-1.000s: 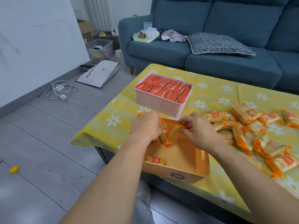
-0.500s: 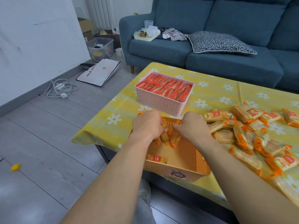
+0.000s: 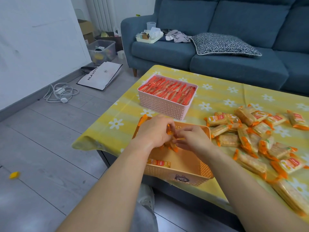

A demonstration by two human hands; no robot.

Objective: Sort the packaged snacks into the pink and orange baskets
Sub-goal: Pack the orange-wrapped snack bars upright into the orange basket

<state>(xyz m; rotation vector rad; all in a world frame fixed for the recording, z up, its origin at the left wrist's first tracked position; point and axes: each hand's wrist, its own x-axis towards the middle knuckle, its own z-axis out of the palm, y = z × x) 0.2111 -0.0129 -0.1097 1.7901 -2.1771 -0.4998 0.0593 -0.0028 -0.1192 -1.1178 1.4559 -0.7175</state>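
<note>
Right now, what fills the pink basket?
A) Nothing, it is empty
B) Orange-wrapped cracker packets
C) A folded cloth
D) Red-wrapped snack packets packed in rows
D: the pink basket is packed to the rim with red-wrapped packets in rows, while the orange-wrapped cracker packets lie loose on the table to its right.

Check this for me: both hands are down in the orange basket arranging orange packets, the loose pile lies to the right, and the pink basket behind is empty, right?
Not quite. The head view shows the pink basket packed full of red packets, not empty. The rest holds: the left hand and right hand are in the orange basket on orange packets, with the loose pile to the right.
</note>
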